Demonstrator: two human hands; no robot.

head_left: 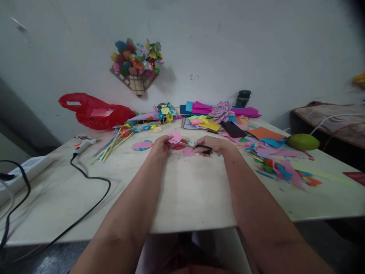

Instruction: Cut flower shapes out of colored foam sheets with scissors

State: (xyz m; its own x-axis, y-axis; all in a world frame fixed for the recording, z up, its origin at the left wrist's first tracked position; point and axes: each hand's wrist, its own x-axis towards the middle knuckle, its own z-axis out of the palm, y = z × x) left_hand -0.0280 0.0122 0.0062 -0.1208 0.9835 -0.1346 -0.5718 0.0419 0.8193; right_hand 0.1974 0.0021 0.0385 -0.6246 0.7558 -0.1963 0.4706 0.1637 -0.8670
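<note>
Near the middle of the table, my left hand (pixel 162 147) pinches a piece of pink paper (pixel 175 136). My right hand (pixel 212 144) is closed round the black handles of a pair of scissors (pixel 186 144), whose blades point left at the lower edge of that paper. Beneath the blades lie a red round piece (pixel 179 145) and a pink round piece (pixel 188 152), with tiny blue and pink scraps around them. Left of my left hand rests a pink disc with a blue edge (pixel 142 145).
A glue gun (pixel 85 144) with a black cord and a white power strip (pixel 27 175) lie left. Behind are a red plastic bag (pixel 97 112), paper flowers (pixel 165 112) and coloured sheets (pixel 196 108). Paper scraps (pixel 285 169) and a green fruit (pixel 303 142) are right.
</note>
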